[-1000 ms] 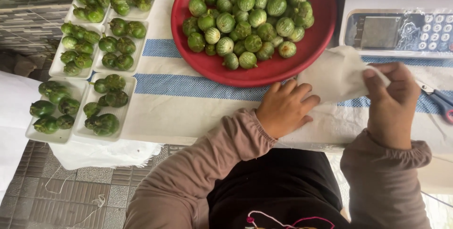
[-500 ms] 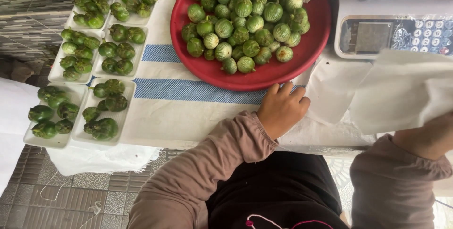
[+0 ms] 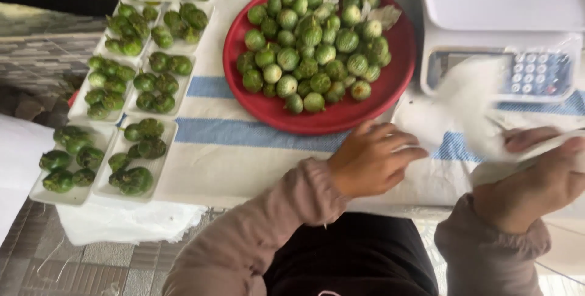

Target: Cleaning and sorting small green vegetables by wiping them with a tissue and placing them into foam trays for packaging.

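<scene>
Two bare hands work at the near edge of a table covered by a cream cloth with blue stripes [image 3: 244, 131]. The right hand [image 3: 536, 180], at about four o'clock in the view, pinches a thin white plastic bag [image 3: 475, 113] between thumb and fingers, its fingers closed narrow on the film; the bag billows up toward two o'clock and partly veils the keypad of a white weighing scale [image 3: 499, 34] that stands at the far right. The left hand [image 3: 372, 162], just right of centre, rests on the cloth with fingers loosely curled and close together, their tips touching the lower edge of the same bag; whether it truly grips the film I cannot tell. Just beyond the left hand, toward twelve o'clock, sits a round red plate [image 3: 390, 98] heaped with small round green eggplants [image 3: 311, 46], its near rim just beside the knuckles. At nine to eleven o'clock, well apart from both hands, several white foam trays [image 3: 167, 131] lie in rows, each holding a small cluster of darker green eggplants. A crumpled white sheet [image 3: 128, 223] hangs off the table edge below the nearest trays, at about seven o'clock. Both sleeves are a dusty pink.
</scene>
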